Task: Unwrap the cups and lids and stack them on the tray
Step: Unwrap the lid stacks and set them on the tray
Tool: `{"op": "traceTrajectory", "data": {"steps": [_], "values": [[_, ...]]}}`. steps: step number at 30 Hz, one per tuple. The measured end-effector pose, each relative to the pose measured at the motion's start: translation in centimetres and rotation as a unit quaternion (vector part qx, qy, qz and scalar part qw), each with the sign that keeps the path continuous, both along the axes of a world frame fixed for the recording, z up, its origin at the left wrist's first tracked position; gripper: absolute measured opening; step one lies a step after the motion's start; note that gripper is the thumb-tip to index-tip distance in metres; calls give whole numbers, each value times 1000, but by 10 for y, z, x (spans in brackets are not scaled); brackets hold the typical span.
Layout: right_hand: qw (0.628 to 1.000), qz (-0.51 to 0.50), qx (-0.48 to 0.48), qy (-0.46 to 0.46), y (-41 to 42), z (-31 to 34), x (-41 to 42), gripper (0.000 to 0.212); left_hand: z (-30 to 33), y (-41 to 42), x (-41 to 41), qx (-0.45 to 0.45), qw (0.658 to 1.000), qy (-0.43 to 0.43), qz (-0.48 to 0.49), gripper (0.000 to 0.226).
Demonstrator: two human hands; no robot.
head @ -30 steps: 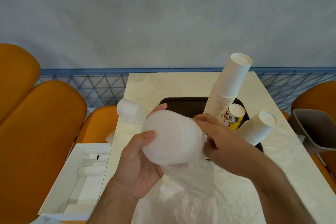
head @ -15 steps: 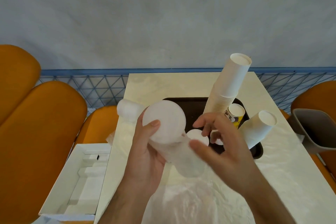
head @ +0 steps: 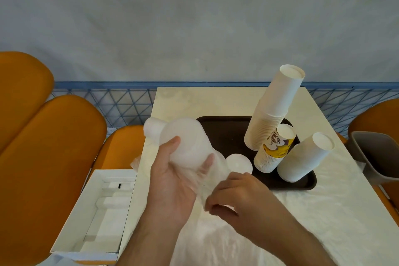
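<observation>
Two hands work above a pale surface (head: 216, 101), seen from the head camera. Left hand (head: 172, 181), fingers curled, holds a wrapped stack of lids (head: 185, 142); right hand (head: 235, 198) pinches the loose plastic wrap (head: 213, 175). A hard tug could spill lids or knock the leaning cup stacks (head: 274, 110) on the dark tray (head: 224, 134) close by. Orange seats (head: 54, 147), a white box (head: 97, 211) and a grey wall (head: 194, 17) surround it.

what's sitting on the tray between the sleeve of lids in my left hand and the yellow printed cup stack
In the head view, a small stack of white lids sits on the dark tray, between the wrapped lids and the yellow printed cup stack.
</observation>
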State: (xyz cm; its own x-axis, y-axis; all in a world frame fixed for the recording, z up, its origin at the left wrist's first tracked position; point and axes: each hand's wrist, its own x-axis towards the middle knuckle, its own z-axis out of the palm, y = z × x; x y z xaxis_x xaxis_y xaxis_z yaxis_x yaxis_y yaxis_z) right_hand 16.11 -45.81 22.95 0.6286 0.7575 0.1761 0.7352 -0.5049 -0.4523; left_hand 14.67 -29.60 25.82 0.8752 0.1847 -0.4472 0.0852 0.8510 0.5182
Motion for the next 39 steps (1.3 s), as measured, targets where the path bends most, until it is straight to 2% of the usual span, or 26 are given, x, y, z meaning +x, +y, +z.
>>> {"op": "traceTrajectory", "data": {"steps": [2, 4, 6, 8, 12, 15, 18, 22, 25, 28, 29, 32, 33, 34, 36, 37, 39], "values": [[996, -30, 3, 86, -5, 7, 3, 8, -1, 5, -1, 16, 1000, -9, -8, 63], [976, -107, 111, 155, -6, 20, 7, 4, -6, 7, -4, 71, 997, -13, -7, 58], [937, -188, 236, 175, 1, 30, 12, 14, -11, 8, -6, 156, 988, -12, 2, 54], [906, -226, 300, 194, 13, 36, 18, 14, -16, 9, -7, 244, 970, -13, -5, 45], [901, -248, 293, 202, 31, 35, 21, 9, -28, 17, -12, 364, 931, -13, -27, 53], [908, -266, 269, 177, 40, 29, 17, 8, -32, 26, -15, 417, 908, -3, -36, 55], [915, -280, 247, 156, 50, 24, 12, 10, -35, 36, -17, 428, 902, 1, -52, 54], [897, -294, 266, 195, 56, 15, 11, 12, -39, 44, -18, 415, 908, 15, -59, 55], [859, -285, 312, 288, 57, 17, 11, 11, -38, 43, -15, 408, 910, 13, -68, 51], [850, -249, 292, 361, 50, 15, 18, 21, -39, 43, -11, 369, 925, 4, -88, 54], [836, -241, 312, 381, 45, 14, 23, 21, -39, 44, -9, 346, 934, 0, -89, 50], [758, -269, 409, 432, 29, 0, 54, 25, -40, 47, -4, 322, 944, 4, -65, 39], [761, -296, 403, 413, 23, -9, 70, 21, -40, 47, -1, 326, 944, 11, -55, 37], [796, -329, 358, 360, 19, -21, 86, 17, -39, 48, 0, 331, 942, 16, -47, 38], [881, -361, 213, 219, 10, -50, 120, 17, -39, 47, 6, 338, 940, 27, -34, 40], [912, -352, 142, 157, 8, -62, 135, 20, -39, 47, 8, 338, 940, 29, -26, 40], [943, -320, 14, 93, 10, -85, 164, 24, -41, 46, 14, 339, 940, 35, -17, 38]]}}
